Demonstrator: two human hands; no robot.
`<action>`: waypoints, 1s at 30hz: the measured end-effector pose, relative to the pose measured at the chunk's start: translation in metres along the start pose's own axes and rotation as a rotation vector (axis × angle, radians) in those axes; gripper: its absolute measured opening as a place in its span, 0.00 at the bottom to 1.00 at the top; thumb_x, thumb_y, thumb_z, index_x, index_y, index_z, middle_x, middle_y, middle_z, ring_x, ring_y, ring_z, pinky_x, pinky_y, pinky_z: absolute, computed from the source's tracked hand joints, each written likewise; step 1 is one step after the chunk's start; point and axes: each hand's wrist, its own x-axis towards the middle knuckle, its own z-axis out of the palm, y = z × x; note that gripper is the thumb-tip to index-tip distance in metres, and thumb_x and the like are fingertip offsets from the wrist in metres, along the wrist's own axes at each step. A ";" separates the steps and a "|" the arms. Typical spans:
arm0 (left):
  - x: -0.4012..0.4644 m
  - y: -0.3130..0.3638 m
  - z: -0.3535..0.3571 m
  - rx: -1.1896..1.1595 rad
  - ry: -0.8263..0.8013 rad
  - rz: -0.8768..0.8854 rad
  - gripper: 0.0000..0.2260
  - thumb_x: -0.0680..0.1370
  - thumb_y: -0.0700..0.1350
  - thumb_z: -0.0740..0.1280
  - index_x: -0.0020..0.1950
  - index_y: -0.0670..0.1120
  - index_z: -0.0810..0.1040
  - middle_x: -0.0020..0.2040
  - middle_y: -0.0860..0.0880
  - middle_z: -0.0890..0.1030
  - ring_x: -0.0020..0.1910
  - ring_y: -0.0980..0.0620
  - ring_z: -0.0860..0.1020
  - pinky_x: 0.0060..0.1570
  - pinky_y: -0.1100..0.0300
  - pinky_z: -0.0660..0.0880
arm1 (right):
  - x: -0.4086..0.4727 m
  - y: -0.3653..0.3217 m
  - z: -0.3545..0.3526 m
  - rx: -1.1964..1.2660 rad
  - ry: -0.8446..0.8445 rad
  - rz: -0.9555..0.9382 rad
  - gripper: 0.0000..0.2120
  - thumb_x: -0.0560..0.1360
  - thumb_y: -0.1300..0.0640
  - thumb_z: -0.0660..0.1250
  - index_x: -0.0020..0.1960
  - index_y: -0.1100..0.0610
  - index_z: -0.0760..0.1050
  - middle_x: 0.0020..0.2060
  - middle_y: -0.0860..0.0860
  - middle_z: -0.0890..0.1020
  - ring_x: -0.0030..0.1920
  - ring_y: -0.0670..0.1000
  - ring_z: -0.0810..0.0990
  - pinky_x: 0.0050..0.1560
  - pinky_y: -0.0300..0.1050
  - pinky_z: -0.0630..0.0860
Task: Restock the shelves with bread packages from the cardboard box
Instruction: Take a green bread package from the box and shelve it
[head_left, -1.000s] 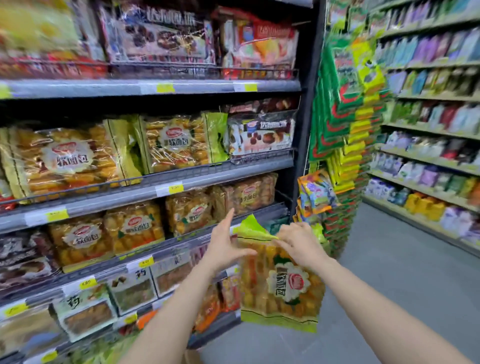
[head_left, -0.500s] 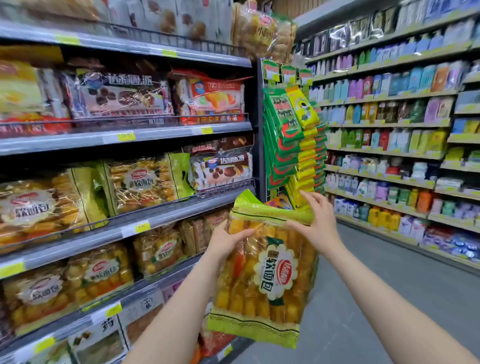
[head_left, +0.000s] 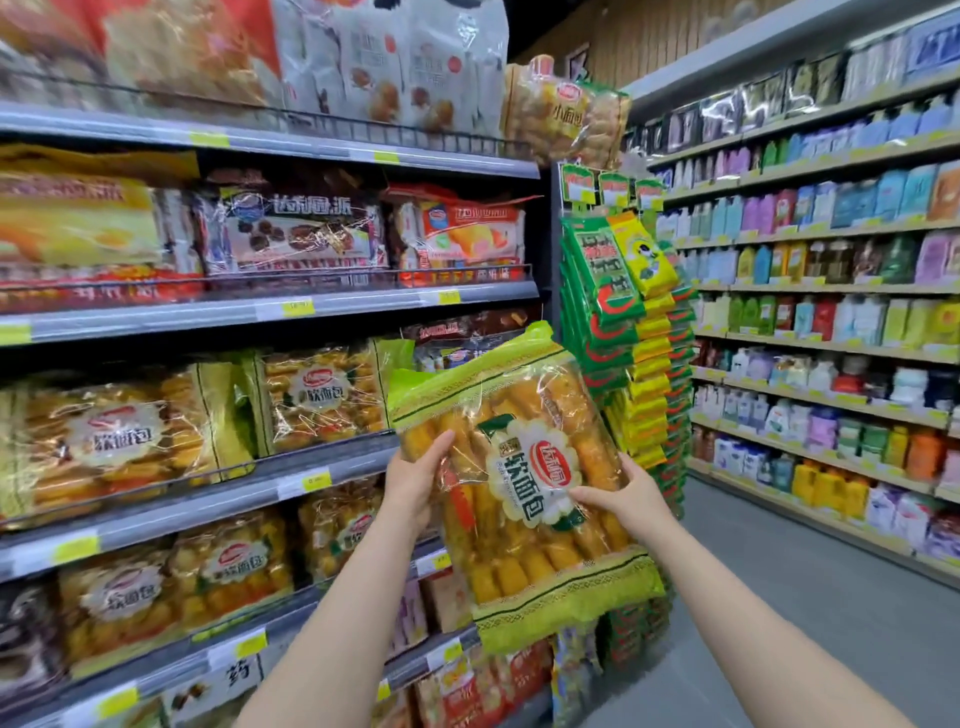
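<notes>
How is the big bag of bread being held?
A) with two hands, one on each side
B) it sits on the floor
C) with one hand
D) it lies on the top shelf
A: the left hand and the right hand grip opposite sides of the bag of bread, up in front of the shelves.

Both forearms bare, extended forward and upward from the lower edge of view. Left hand (head_left: 415, 480) raised, thumb up, fingers (head_left: 441, 447) clamped in a grip. Right hand (head_left: 626, 496) slightly lower (palm turned inward), fingers (head_left: 584, 499) pressed flat and closed in a grip.
</notes>
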 end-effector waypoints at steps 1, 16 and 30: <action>0.004 0.000 -0.009 0.027 0.048 0.020 0.29 0.66 0.50 0.76 0.64 0.44 0.71 0.54 0.44 0.81 0.49 0.46 0.81 0.47 0.50 0.78 | 0.007 -0.006 0.005 -0.014 -0.019 -0.027 0.29 0.64 0.56 0.77 0.60 0.56 0.67 0.56 0.48 0.75 0.55 0.50 0.74 0.57 0.45 0.69; 0.110 0.044 -0.138 1.053 0.583 0.556 0.50 0.62 0.63 0.75 0.76 0.56 0.50 0.78 0.47 0.44 0.77 0.45 0.44 0.73 0.42 0.50 | 0.157 -0.084 0.158 -0.415 -0.150 -0.371 0.39 0.62 0.44 0.76 0.69 0.49 0.65 0.67 0.49 0.72 0.64 0.55 0.72 0.61 0.53 0.70; 0.277 0.097 -0.229 0.911 0.596 0.291 0.43 0.67 0.65 0.69 0.67 0.34 0.62 0.64 0.36 0.71 0.60 0.38 0.73 0.59 0.49 0.72 | 0.334 -0.156 0.326 -0.905 -0.079 -0.943 0.30 0.67 0.43 0.71 0.67 0.45 0.66 0.54 0.50 0.79 0.56 0.54 0.76 0.51 0.49 0.70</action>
